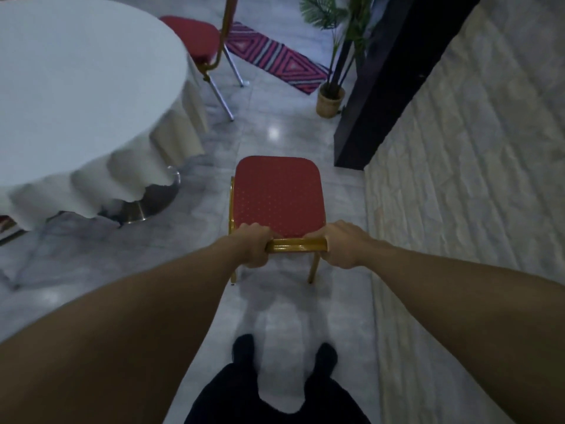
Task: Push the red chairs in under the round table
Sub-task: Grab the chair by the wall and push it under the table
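Gold top rail [295, 244] of the near chair [278, 197] is gripped by the left hand [252, 246] and right hand [344, 244]. It stands right of the table [76, 96], well apart; turning left, then pushing, is called for.

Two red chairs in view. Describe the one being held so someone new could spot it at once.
Start at the round table with the white cloth, upper left. To its right, on the open tiled floor by the pale brick wall, stands the held chair. Unlike the far chair at the table's edge, both the left hand and right hand grip its gold top rail.
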`<action>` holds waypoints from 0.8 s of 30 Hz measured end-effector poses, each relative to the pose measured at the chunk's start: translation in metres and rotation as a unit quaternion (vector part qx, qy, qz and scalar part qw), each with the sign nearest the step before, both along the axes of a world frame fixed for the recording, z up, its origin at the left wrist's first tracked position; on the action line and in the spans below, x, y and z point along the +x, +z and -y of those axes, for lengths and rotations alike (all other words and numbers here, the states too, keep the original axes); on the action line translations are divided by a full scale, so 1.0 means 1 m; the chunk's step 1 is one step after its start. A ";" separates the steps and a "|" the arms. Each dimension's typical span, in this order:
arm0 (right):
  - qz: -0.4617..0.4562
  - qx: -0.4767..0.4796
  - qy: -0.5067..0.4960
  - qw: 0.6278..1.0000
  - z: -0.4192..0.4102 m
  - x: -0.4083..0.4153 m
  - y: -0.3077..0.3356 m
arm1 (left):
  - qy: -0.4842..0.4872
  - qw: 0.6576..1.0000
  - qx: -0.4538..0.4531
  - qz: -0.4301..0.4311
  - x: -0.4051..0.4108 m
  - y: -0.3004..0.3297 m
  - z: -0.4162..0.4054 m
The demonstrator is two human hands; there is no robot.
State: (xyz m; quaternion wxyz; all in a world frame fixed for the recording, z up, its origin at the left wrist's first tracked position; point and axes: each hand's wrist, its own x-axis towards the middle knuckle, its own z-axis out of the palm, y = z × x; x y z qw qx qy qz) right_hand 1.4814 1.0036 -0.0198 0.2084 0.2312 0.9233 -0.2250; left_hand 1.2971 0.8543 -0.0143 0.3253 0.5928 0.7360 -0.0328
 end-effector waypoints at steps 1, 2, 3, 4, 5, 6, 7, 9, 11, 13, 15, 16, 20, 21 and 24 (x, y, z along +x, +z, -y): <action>0.002 0.001 0.017 1.000 -0.006 -0.002 0.000 | 0.018 1.000 0.001 0.003 0.002 0.000 -0.001; 0.002 0.003 0.033 0.999 -0.013 -0.005 -0.001 | 0.038 0.999 0.004 0.006 0.003 0.000 -0.002; 0.000 0.008 0.051 0.999 -0.021 -0.010 0.000 | 0.059 0.998 0.006 0.003 0.005 0.002 -0.002; -0.002 0.013 0.068 0.998 -0.027 -0.014 0.001 | 0.073 0.997 0.008 0.000 0.007 0.003 -0.004; 0.000 0.016 0.089 0.996 -0.034 -0.017 0.002 | 0.091 0.996 0.006 0.003 0.010 0.003 -0.004; 0.001 0.014 0.110 0.994 -0.040 -0.019 0.001 | 0.113 0.994 0.003 0.007 0.016 0.003 -0.004; 0.001 0.017 0.131 0.991 -0.046 -0.020 0.001 | 0.136 0.991 0.000 0.008 0.024 0.003 -0.004; 0.003 0.018 0.165 0.986 -0.054 -0.024 0.000 | 0.166 0.986 -0.004 0.010 0.032 0.003 -0.002; 0.006 0.018 0.208 0.978 -0.063 -0.029 0.001 | 0.210 0.978 -0.001 0.011 0.043 0.001 -0.003; 0.002 0.025 0.242 0.970 -0.071 -0.035 0.000 | 0.248 0.969 0.004 0.018 0.056 0.002 -0.002; -0.017 0.028 0.261 0.965 -0.076 -0.041 0.001 | 0.274 0.962 0.007 0.022 0.064 0.001 -0.001; -0.026 0.031 0.278 0.960 -0.078 -0.044 0.001 | 0.287 0.958 0.008 0.023 0.069 0.001 0.000; -0.070 0.055 0.295 0.951 -0.084 -0.055 -0.008 | 0.327 0.943 0.017 0.055 0.077 0.004 0.001; -0.082 0.061 0.300 0.948 -0.086 -0.060 -0.010 | 0.340 0.938 0.027 0.066 0.078 0.005 0.002; -0.081 0.062 0.317 0.943 -0.089 -0.070 -0.012 | 0.367 0.925 0.060 0.077 0.079 0.003 0.005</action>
